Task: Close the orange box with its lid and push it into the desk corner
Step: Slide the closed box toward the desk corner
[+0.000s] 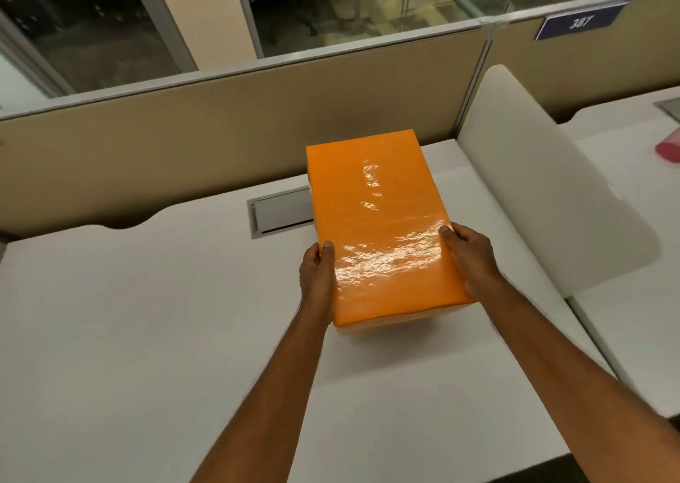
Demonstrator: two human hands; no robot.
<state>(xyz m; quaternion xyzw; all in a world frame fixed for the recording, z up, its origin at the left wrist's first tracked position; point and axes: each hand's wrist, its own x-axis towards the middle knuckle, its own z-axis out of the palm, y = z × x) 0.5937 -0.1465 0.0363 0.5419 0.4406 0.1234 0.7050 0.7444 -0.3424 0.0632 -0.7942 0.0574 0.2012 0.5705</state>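
A glossy orange lid [375, 221] covers the orange box, whose paler lower body [386, 323] shows just under the lid's near edge. The box stands on the white desk [147, 317], with its far end close to the beige partition. My left hand [316, 280] grips the lid's near left side, thumb on top. On the near right side, my right hand [473, 262] holds the lid in the same way. Both forearms reach in from the bottom of the view.
A beige partition [220, 133] runs along the desk's back edge. A white side divider [544, 188] stands to the right and forms the corner with it. A grey cable hatch [279, 212] lies left of the box. Something pink [668, 150] rests on the neighbouring desk.
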